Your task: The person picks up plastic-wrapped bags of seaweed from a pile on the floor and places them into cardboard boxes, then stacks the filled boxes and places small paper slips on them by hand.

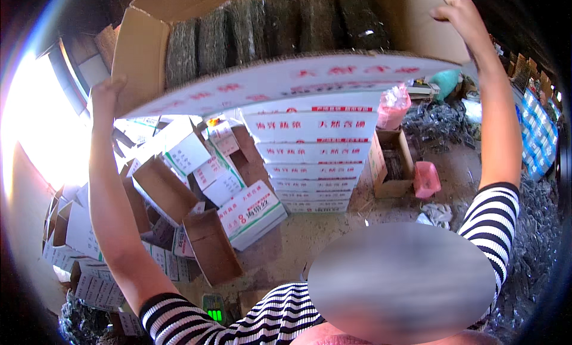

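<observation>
Raised in front of me is a large open white cardboard carton [292, 80] with red print, its brown inside showing. Several dark, flat bundles that look like dried seaweed [241, 38] stand in a row inside it. My left hand [108, 93] grips the carton's lower left corner, fingers partly hidden by the cardboard. At the right side, my right hand [457, 16] is closed over the upper edge. Just beneath and beyond the carton rises a tall stack of white cartons [313, 154]; whether the raised one touches it, I cannot tell.
Empty-looking open cartons [164, 190] lie jumbled to the left. Right of the stack are an open carton [378, 172] with dark contents, a pink basket [426, 179] and a pink bin [393, 112]. Dark stringy heaps [441, 123] cover the right. A device with a green display [213, 308] sits low.
</observation>
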Demonstrator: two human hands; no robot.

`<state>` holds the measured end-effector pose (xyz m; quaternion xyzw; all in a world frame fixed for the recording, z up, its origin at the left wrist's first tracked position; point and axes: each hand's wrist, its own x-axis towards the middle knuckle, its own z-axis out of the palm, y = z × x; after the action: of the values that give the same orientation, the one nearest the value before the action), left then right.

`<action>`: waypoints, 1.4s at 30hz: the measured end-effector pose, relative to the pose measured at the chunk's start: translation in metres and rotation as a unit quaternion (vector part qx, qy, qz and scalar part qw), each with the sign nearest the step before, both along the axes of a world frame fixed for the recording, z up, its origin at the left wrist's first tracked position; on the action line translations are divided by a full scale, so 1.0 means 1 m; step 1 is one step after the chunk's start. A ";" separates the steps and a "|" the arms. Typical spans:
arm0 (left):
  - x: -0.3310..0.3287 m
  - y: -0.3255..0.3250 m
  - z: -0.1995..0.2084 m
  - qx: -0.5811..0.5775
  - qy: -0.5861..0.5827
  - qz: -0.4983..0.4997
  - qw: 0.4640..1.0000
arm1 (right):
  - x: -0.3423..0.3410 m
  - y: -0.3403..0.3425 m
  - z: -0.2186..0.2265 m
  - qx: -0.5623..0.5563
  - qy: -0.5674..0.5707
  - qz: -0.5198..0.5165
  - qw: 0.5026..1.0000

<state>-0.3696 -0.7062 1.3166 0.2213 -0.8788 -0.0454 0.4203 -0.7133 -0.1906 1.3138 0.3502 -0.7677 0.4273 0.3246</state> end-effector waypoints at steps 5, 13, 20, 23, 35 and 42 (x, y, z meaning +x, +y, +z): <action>-0.133 -0.055 0.032 -0.034 0.090 0.071 0.993 | -0.166 -0.041 0.006 0.038 0.102 -0.011 0.994; -0.233 -0.108 0.051 -0.369 -0.112 0.063 0.921 | -0.255 -0.068 -0.044 0.034 -0.013 0.162 0.986; -0.317 -0.089 -0.013 0.070 -0.190 -0.110 0.973 | -0.262 -0.032 -0.047 -0.126 -0.253 0.094 0.955; -0.317 -0.111 -0.088 0.222 -0.048 -0.231 0.946 | -0.253 -0.057 -0.095 -0.229 -0.448 0.197 0.842; -0.398 -0.161 -0.261 0.684 -0.170 -0.370 0.605 | -0.290 -0.097 -0.255 -0.257 -0.516 0.148 0.803; -0.367 -0.184 -0.239 0.356 -0.035 -0.251 0.900 | -0.319 -0.110 -0.277 -0.268 -0.520 0.151 0.797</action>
<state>-0.7365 -0.8904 1.0777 0.1295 -0.8445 -0.4514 0.2574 -1.0321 -0.3002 1.0367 0.0859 -0.6128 0.7776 -0.1114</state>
